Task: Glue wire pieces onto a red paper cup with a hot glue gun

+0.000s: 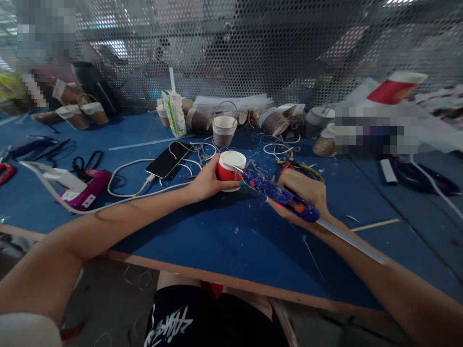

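Note:
My left hand [208, 180] is wrapped round a red paper cup [224, 176], whose white round end [233, 159] faces up. In my right hand [304, 190] is a blue hot glue gun [278, 193], with a clear glue stick [350, 241] poking out of its back. The gun's metal nozzle [238, 169] points left and reaches the cup's upper edge; whether it touches cannot be made out. Glue strings cling to the gun's front. Behind the cup stands a small grey-white pot [224, 131] with a thin wire handle.
A phone [168, 161] on a white cable lies left, near a purple power strip [87, 193] with a white plug. Behind are a drink carton [174, 113], several brown pots [273, 120] and a perforated metal screen [231, 53]. Red-handled pliers [285, 167] lie beyond my right hand.

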Demonstrator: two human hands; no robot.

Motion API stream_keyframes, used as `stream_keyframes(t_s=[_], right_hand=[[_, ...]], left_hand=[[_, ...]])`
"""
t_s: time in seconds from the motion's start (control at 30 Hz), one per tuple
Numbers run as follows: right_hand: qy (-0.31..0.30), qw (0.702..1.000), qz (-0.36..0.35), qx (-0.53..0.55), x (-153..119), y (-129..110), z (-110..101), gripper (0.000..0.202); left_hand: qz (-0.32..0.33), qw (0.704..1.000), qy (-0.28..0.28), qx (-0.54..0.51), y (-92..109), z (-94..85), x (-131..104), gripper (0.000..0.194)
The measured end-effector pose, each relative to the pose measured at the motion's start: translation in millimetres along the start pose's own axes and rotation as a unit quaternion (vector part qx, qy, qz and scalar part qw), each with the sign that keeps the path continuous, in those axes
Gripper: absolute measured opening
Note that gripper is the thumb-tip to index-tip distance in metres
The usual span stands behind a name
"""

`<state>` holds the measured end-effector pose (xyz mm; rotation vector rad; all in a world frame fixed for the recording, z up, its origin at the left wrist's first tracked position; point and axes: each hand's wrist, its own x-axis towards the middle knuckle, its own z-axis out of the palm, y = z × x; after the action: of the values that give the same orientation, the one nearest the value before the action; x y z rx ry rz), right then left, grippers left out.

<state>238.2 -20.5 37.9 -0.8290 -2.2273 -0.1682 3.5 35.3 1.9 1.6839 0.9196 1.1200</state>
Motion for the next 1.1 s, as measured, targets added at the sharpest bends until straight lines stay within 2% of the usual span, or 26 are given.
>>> stream_keyframes(t_s=[0.23,0.77,1.1], right_hand=[[0.028,0.999,-0.020,0.001,5.7,-6.3,0.4,0.029],[0.000,0.999,0.017,-0.037,3.0,-5.7,-2.4,0.030],[0.016,1.000,0.005,-0.023,4.8,-5.6,-3.5,0.030]], left_hand=[[0.005,1.000,-0.007,0.009,-1.3,-0.5,0.1,0.063],[-0.002,1.000,-0.010,0.001,1.0,-0.9,-0.6,0.064],[-0.010,1.000,-0.013,-0.027,-0.2,-0.6,-0.6,0.066]])
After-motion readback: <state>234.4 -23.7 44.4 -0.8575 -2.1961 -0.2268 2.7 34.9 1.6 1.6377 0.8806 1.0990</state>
